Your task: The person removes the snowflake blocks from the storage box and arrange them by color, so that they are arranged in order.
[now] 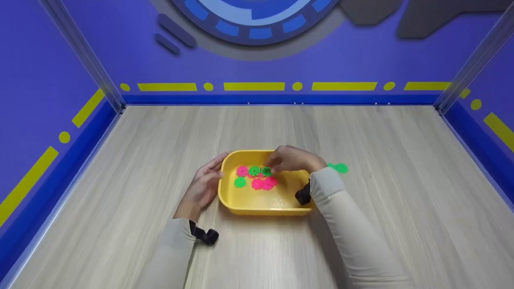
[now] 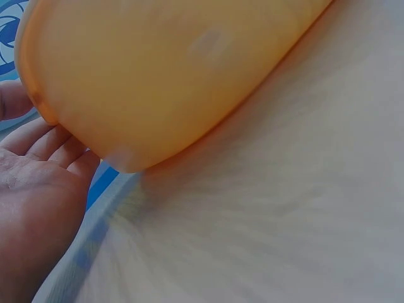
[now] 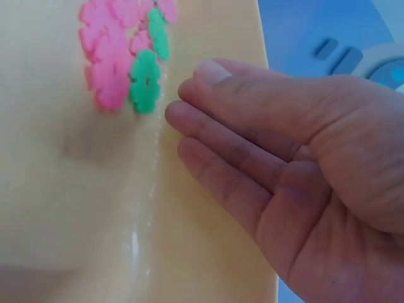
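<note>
Blue-violet walls (image 1: pixel 257 69) enclose a wooden tabletop (image 1: pixel 401 208). Overlapping green discs (image 1: pixel 253 171) and pink discs (image 1: pixel 257 184) lie in the yellow tub (image 1: pixel 257 211); lifting one by its edge should separate it cleanly. Hands are apart: the left hand (image 1: pixel 204 184) grips the tub's left end, the right hand (image 1: pixel 295 159) bends over the discs, fingers loose, apparently empty.

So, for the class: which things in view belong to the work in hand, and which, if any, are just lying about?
Part of the work:
Yellow tray, left hand at its rim
Pink discs and green discs inside, near the right hand
Loose green discs on the table, probably: they match

Just surroundings, nothing clearly stray:
Patterned walls
Black wrist cameras, being worn
</note>
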`<state>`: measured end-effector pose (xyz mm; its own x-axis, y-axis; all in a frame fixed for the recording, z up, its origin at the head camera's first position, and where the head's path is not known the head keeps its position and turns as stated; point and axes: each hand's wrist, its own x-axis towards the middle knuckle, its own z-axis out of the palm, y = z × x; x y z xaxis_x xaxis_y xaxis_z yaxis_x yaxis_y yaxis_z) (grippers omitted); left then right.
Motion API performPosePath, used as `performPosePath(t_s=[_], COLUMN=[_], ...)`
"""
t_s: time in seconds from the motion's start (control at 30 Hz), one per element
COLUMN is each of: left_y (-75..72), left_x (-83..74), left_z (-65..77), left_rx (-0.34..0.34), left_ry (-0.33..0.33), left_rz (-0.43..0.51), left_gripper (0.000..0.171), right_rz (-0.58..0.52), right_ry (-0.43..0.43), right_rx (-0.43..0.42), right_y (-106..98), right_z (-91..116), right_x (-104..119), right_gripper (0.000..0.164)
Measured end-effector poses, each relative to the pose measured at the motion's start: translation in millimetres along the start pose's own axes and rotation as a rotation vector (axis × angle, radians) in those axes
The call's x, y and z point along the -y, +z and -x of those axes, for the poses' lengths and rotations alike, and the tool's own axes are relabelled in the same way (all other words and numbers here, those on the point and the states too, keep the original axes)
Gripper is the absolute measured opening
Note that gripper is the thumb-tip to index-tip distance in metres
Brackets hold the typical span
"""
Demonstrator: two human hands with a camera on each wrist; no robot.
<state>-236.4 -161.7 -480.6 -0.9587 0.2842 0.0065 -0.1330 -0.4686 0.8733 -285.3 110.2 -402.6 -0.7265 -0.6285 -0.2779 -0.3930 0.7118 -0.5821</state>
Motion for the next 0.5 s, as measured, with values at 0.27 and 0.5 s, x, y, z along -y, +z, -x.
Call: performPosePath(t_s=[0.27,0.5], left_y=[0.9,-0.3], left_x=[-0.3,-0.2], left_z=[0.3,0.3], left_rx=[0.002,0.017], left_ry=[-0.002,0.003], left_rz=[0.003,0.001], left_gripper=[0.064,0.065], right_rz=[0.039,0.029], right_ry=[0.005,0.022], right_rx=[0.038,0.06], right_y=[6.7,9.3], right_z=[-5.9,-8.0], right_x=[0.0,-0.3], right_gripper=[0.033,0.034])
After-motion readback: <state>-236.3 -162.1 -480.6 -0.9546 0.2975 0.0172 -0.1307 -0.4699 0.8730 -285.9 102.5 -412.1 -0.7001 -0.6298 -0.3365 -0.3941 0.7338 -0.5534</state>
